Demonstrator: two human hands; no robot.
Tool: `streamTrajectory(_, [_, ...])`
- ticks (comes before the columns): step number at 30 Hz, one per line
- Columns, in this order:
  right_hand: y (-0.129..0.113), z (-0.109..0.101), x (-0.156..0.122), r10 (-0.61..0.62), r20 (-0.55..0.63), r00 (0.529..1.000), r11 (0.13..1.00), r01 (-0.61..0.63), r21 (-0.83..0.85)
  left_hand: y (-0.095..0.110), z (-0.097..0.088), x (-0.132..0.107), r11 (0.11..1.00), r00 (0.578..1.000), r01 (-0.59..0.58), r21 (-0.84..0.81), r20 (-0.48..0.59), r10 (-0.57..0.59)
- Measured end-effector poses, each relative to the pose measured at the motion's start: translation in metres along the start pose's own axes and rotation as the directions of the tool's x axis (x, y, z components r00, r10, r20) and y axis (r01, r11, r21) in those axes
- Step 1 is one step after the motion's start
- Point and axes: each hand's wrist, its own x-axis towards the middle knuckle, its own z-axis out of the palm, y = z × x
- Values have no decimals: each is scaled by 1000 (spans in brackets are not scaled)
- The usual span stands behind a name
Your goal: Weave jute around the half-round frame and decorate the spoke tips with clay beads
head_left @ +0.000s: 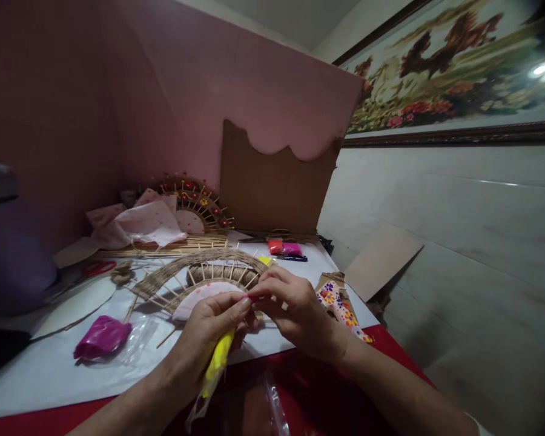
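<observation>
Over the near side of the white-covered tabletop (134,379), we hold our left hand (215,321) and our right hand (302,306) close together, so that their fingertips meet around a small magenta piece of soft-looking material (253,298). The left thumb and forefinger are clamped on this piece, and the right fingers pinch it from the other side; probably we use both hands because the piece is so little, and one hand alone would control it less well. From below the left hand hangs a bright yellow packet in clear plastic (218,360). It seems kept by the lower fingers of this hand, which leaves the thumb and forefinger free, but how they grip it we cannot tell.

Just behind our hands lies a fan-shaped frame of wooden sticks and woven brown twine (172,266), with a pale dotted half-disc (202,298) at its centre. Our hands hide a part of it, and whether we touch it is not clear. To its left, a magenta packet in clear plastic (102,338) lies near the left forearm, perhaps for easy reach. Farther back, a red packet (275,246) and a pink packet (292,249) lie side by side. Beyond the right hand rests a white cut-out with many-coloured flowers (340,304), maybe set aside so that it does not crowd us.
</observation>
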Motion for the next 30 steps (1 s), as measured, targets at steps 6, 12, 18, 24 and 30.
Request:
streamTrajectory(6, [9,8,-11,-21,-84,996,998,26,57,-1,3,-1,995,999,-21,99,-27,24])
streamTrajectory(12, [11,7,-16,-22,-9,1000,999,22,33,-6,5,-1,986,993,-23,163,-107,40])
streamTrajectory(18, [10,6,-16,25,16,1000,991,-27,130,-6,4,0,980,994,-37,194,-94,56])
streamTrajectory(24, [14,5,-16,26,-3,1000,981,-25,193,-2,7,-2,976,996,-24,217,-84,43])
streamTrajectory(30, [14,8,-17,71,-137,988,973,-39,226,-2,7,-1,973,995,-22,230,-88,43])
